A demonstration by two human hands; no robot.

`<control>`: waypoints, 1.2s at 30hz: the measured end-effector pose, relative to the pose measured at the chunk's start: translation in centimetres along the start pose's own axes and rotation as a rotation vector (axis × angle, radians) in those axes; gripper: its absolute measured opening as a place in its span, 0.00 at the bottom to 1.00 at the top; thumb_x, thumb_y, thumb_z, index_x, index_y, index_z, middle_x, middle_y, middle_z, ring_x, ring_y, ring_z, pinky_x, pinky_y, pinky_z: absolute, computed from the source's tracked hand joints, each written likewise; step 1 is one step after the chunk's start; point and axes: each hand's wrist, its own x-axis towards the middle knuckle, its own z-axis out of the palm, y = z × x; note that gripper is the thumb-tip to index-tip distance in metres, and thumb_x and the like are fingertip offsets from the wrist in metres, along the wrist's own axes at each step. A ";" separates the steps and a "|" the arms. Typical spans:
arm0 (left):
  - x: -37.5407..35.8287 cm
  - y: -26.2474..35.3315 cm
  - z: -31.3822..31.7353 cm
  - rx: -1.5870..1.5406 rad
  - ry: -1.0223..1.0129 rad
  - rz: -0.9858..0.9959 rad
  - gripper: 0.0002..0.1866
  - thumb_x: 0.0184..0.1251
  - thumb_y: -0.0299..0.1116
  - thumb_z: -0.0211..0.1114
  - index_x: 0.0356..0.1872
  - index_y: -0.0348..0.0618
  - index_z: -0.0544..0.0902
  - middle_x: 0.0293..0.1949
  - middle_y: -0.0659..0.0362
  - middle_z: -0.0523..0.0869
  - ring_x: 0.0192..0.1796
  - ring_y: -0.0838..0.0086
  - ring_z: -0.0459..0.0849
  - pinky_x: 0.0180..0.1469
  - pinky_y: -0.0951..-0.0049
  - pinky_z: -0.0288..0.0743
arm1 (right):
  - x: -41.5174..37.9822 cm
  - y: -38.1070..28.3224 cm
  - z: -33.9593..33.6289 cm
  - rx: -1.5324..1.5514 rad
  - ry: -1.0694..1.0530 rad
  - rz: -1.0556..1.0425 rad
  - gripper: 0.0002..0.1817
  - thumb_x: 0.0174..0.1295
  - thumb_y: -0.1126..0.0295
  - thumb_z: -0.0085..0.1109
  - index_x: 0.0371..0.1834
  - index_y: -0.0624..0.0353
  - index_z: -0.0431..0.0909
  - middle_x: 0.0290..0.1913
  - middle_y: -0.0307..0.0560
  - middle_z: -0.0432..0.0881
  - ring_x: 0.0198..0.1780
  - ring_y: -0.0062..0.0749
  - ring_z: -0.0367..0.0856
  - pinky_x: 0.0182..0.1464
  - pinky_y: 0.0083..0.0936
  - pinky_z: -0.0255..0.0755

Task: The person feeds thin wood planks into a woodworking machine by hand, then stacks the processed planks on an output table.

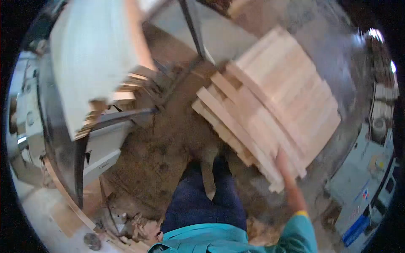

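Note:
My right hand (283,163) reaches forward from a teal sleeve with a yellow cuff. Its fingertips touch the near corner of a stack of pale wooden planks (274,101) at the right. Motion blur hides whether the fingers grip a plank. A large pale board (90,59) fills the upper left, blurred and close to the camera. My left hand is not visible. My legs in dark blue trousers (202,198) stand on a sawdust-covered floor.
A grey machine cabinet (103,145) with offcuts on it stands at the left. Another grey machine with blue labels (363,185) stands at the right. Wood scraps (135,225) lie by my feet. A dark metal post (192,27) rises behind.

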 end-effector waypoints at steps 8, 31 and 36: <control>3.9 15.2 -8.1 -0.555 0.109 0.467 0.25 0.66 0.35 0.62 0.60 0.32 0.71 0.59 0.42 0.75 0.58 0.57 0.79 0.59 0.67 0.72 | -21.5 -12.9 4.8 0.962 -0.460 0.500 0.28 0.65 0.49 0.50 0.54 0.65 0.76 0.54 0.54 0.80 0.55 0.41 0.77 0.60 0.31 0.67; -2.1 24.9 -19.5 -0.354 -0.019 0.498 0.20 0.62 0.35 0.61 0.56 0.42 0.75 0.56 0.51 0.79 0.54 0.64 0.80 0.54 0.66 0.72 | -21.6 -18.6 -11.3 0.686 -0.472 -0.429 0.27 0.63 0.49 0.54 0.49 0.64 0.80 0.47 0.51 0.83 0.46 0.35 0.79 0.54 0.30 0.71; -0.8 21.7 -20.8 -0.079 -0.151 0.471 0.20 0.62 0.34 0.61 0.56 0.42 0.75 0.56 0.52 0.79 0.54 0.65 0.80 0.54 0.67 0.72 | -24.1 -16.9 -8.0 0.740 -0.327 -0.261 0.20 0.63 0.55 0.56 0.44 0.62 0.82 0.39 0.45 0.84 0.42 0.27 0.79 0.47 0.27 0.73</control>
